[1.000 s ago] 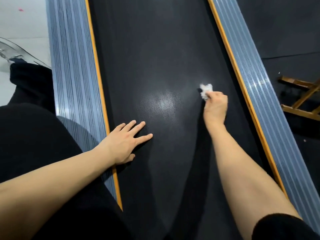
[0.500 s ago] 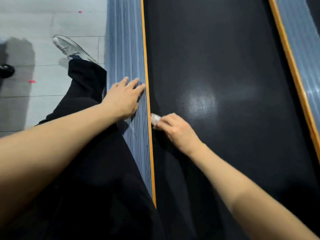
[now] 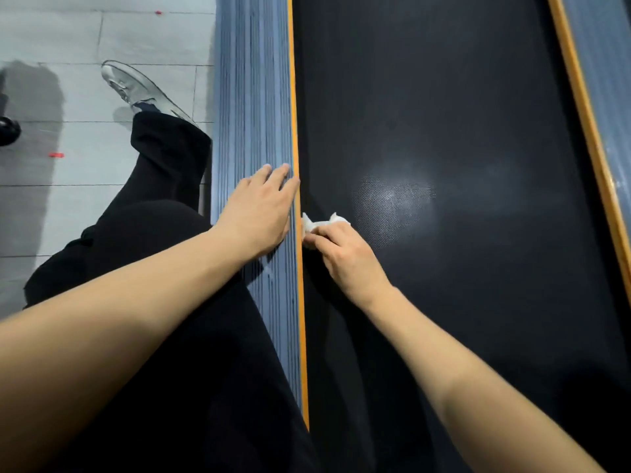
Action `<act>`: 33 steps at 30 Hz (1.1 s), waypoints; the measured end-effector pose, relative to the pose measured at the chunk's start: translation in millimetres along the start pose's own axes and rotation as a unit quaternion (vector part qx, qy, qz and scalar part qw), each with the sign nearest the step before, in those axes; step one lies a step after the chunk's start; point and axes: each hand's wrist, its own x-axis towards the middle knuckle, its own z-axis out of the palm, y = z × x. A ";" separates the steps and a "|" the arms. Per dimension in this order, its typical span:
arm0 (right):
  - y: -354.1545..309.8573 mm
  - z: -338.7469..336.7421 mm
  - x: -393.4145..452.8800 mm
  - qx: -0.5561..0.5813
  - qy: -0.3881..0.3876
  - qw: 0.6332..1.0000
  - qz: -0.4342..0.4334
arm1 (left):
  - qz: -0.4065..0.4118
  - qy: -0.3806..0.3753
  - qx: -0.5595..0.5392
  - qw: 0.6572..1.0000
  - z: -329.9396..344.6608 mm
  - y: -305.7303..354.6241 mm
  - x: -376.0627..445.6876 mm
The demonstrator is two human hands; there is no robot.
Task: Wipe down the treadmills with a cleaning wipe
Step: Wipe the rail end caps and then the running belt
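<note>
The treadmill's black belt fills the middle and right of the head view, bordered by orange strips and ribbed blue-grey side rails. My right hand grips a crumpled white wipe and holds it on the belt right against the left orange strip. My left hand lies flat with straight fingers on the left side rail, its fingertips at the orange strip, a short way from the wipe.
My black-trousered leg and grey shoe are on the grey tiled floor left of the treadmill. The right side rail runs along the right edge. A dark shoe shows at the far left.
My right hand swept the wipe from the belt's right side across to its left edge. My left hand moved off the belt onto the left side rail. The view shifted left.
</note>
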 end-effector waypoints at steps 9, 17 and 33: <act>137.9 -55.7 46.3 -0.163 0.125 0.933 0.296 | 0.168 -0.023 0.080 0.982 4.0 25.0 -7.5; 25.3 -4.1 37.2 -0.012 0.060 0.995 0.076 | 0.147 -0.089 0.133 0.976 8.4 27.5 -4.0; 62.6 -30.3 25.3 -0.014 0.186 0.962 0.200 | 0.141 -0.127 0.139 0.972 2.5 31.5 -2.3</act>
